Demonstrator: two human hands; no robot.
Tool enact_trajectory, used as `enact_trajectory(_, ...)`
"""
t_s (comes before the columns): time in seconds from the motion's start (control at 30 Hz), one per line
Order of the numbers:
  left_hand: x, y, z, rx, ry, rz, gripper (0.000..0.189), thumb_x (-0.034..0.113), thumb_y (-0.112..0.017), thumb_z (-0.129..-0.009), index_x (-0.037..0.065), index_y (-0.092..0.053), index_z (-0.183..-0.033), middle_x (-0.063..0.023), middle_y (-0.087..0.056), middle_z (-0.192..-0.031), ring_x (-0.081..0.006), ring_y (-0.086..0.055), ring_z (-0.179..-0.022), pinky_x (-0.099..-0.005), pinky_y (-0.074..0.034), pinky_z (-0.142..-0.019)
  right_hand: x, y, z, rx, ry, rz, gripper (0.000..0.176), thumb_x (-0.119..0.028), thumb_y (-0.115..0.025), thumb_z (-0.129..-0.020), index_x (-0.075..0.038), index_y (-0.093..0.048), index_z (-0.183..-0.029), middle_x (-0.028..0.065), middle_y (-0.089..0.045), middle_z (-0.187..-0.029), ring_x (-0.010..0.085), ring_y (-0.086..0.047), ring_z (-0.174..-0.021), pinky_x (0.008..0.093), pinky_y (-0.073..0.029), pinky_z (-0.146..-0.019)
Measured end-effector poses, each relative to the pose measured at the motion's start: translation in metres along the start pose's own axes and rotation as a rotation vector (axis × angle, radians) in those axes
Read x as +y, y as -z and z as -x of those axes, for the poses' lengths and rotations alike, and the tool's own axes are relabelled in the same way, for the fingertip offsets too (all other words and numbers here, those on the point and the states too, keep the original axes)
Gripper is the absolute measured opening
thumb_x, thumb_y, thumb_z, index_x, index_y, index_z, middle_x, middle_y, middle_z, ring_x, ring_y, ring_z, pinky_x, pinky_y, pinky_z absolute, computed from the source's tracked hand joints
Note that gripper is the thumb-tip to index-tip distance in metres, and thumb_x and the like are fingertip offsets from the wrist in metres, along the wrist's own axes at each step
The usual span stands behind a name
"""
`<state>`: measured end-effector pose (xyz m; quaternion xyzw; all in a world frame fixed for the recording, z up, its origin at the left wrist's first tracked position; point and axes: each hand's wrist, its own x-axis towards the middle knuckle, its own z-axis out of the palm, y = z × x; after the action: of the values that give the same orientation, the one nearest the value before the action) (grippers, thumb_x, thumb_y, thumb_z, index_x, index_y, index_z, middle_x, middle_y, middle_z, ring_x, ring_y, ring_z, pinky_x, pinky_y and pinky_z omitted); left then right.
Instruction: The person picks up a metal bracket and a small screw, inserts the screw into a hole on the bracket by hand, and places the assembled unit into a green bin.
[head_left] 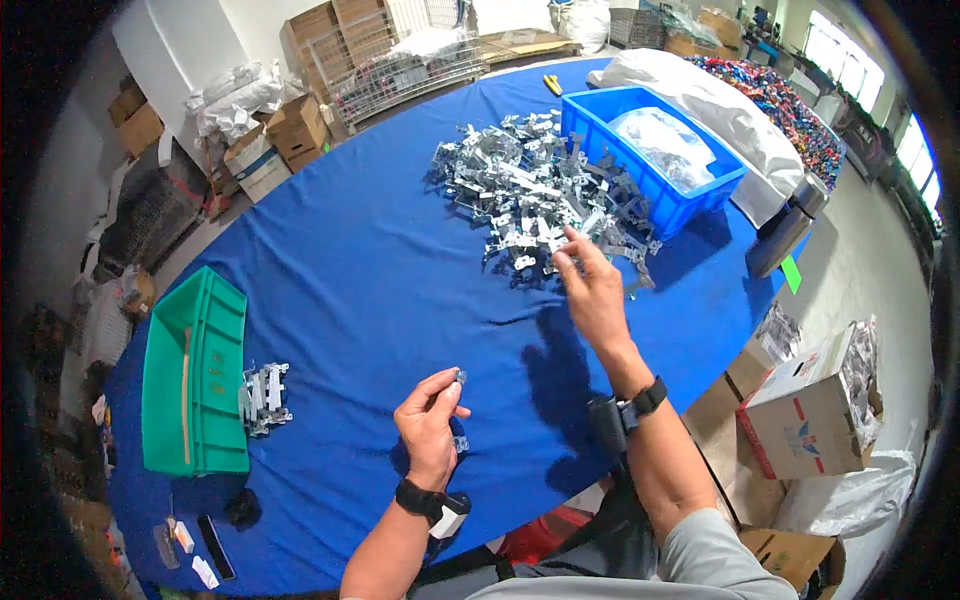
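Judging by the layout, little seemed done. Only a small stack of metal parts [264, 397] lay at the left of the frame, just beside the green bin [195, 370], which looked bare inside. The big pile of metal brackets [545, 195] covered the upper centre of the blue bench [380, 250], up against the blue bin [600, 115].

The left hand [430, 425], at lower centre, was curled, with thumb and fingertips pinching a small metal piece [459, 377] held above the bench. Another small piece [460, 443] lay just beside that hand.

The right hand [592, 290] reached up to the near edge of the pile, fingers drawn together and touching the brackets. Whether it gripped one could not be told.
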<state>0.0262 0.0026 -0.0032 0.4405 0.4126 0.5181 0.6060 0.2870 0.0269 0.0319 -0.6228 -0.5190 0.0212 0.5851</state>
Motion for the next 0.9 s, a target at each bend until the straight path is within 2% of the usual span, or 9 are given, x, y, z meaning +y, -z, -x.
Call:
enact_trajectory(0.1, -0.001, 0.002, -0.001, -0.010, -0.016, 0.029, 0.019, -0.002, -0.065, -0.089, -0.003, -0.071, -0.106, -0.0104, -0.071, -0.099, -0.0118, -0.066, -0.077, -0.0243, -0.057, -0.057, 0.018, 0.006, -0.014, 0.113, -0.314, -0.179, 0.019, -0.016, -0.061, -0.095, 0.002, -0.065, -0.099, 0.0218, -0.063, -0.128, 0.0214, -0.064, -0.105, 0.0325, -0.049, -0.087)
enact_trajectory(0.2, 0.000, -0.001, -0.001, -0.010, -0.012, 0.026, 0.018, -0.002, -0.065, -0.088, -0.003, -0.071, -0.106, -0.0103, -0.071, -0.099, -0.0119, -0.066, -0.077, -0.0248, -0.057, -0.057, 0.005, 0.009, -0.004, 0.038, -0.283, -0.246, 0.020, -0.017, -0.061, -0.096, 0.002, -0.066, -0.098, 0.0154, -0.067, -0.122, 0.0142, -0.063, -0.094, 0.0297, -0.049, -0.081)
enact_trajectory(0.27, 0.000, -0.001, 0.000, 0.001, -0.007, -0.020, 0.018, -0.002, -0.065, -0.088, -0.003, -0.071, -0.105, -0.0103, -0.071, -0.099, -0.0121, -0.066, -0.077, -0.0255, -0.057, -0.058, 0.003, 0.012, 0.000, 0.037, -0.313, -0.265, 0.020, -0.018, -0.061, -0.095, 0.002, -0.065, -0.095, 0.0157, -0.067, -0.121, 0.0195, -0.066, -0.092, 0.0321, -0.050, -0.081)
enact_trajectory(0.37, 0.000, 0.000, -0.001, -0.003, 0.008, -0.017, 0.018, -0.003, -0.064, -0.088, -0.003, -0.071, -0.105, -0.0103, -0.071, -0.099, -0.0124, -0.066, -0.078, -0.0257, -0.057, -0.059, 0.015, 0.014, 0.000, 0.049, -0.099, 0.122, 0.016, -0.013, -0.063, -0.091, 0.002, -0.064, -0.097, 0.0214, -0.067, -0.110, 0.0353, -0.067, -0.090, 0.0386, -0.052, -0.080)
enact_trajectory(0.53, 0.000, -0.002, -0.001, -0.017, 0.001, -0.018, 0.018, -0.003, -0.065, -0.088, -0.003, -0.071, -0.105, -0.0100, -0.070, -0.100, -0.0125, -0.066, -0.080, -0.0250, -0.057, -0.059, -0.017, 0.011, 0.009, -0.005, -0.003, -0.035, 0.015, -0.012, -0.062, -0.092, 0.003, -0.062, -0.096, 0.0183, -0.068, -0.100, 0.0350, -0.066, -0.088, 0.0397, -0.051, -0.080)
enact_trajectory(0.6, -0.001, 0.001, 0.001, -0.027, 0.004, -0.014, 0.017, -0.004, -0.065, -0.088, -0.003, -0.072, -0.104, -0.0102, -0.070, -0.103, -0.0127, -0.066, -0.082, -0.0247, -0.057, -0.058, -0.003, 0.012, 0.003, 0.046, -0.216, -0.019, 0.016, -0.013, -0.062, -0.093, 0.003, -0.062, -0.094, 0.0181, -0.068, -0.100, 0.0351, -0.066, -0.089, 0.0401, -0.051, -0.080)
enact_trajectory(0.73, -0.001, -0.001, -0.003, -0.033, -0.009, -0.032, 0.018, -0.004, -0.065, -0.088, -0.003, -0.071, -0.105, -0.0101, -0.070, -0.101, -0.0128, -0.066, -0.081, -0.0249, -0.057, -0.059, -0.011, 0.010, 0.003, 0.068, -0.037, -0.029, 0.020, -0.017, -0.059, -0.094, 0.003, -0.064, -0.097, 0.0193, -0.068, -0.098, 0.0365, -0.066, -0.088, 0.0429, -0.050, -0.078)
enact_trajectory(0.8, -0.001, 0.000, 0.002, -0.036, -0.010, -0.053, 0.019, -0.003, -0.064, -0.088, -0.003, -0.070, -0.107, -0.0098, -0.071, -0.099, -0.0128, -0.066, -0.079, -0.0250, -0.057, -0.059, -0.001, 0.013, -0.005, 0.068, -0.130, 0.062, 0.019, -0.015, -0.061, -0.094, 0.003, -0.064, -0.098, 0.0188, -0.068, -0.097, 0.0350, -0.065, -0.086, 0.0414, -0.050, -0.077)
enact_trajectory(0.9, 0.000, -0.001, 0.000, -0.022, -0.027, -0.053, 0.019, -0.002, -0.065, -0.088, -0.003, -0.070, -0.106, -0.0097, -0.071, -0.098, -0.0132, -0.066, -0.080, -0.0248, -0.057, -0.059, -0.010, 0.014, -0.001, 0.057, -0.032, -0.004, 0.018, -0.014, -0.061, -0.094, 0.003, -0.064, -0.098, 0.0187, -0.068, -0.095, 0.0336, -0.066, -0.085, 0.0402, -0.050, -0.076)
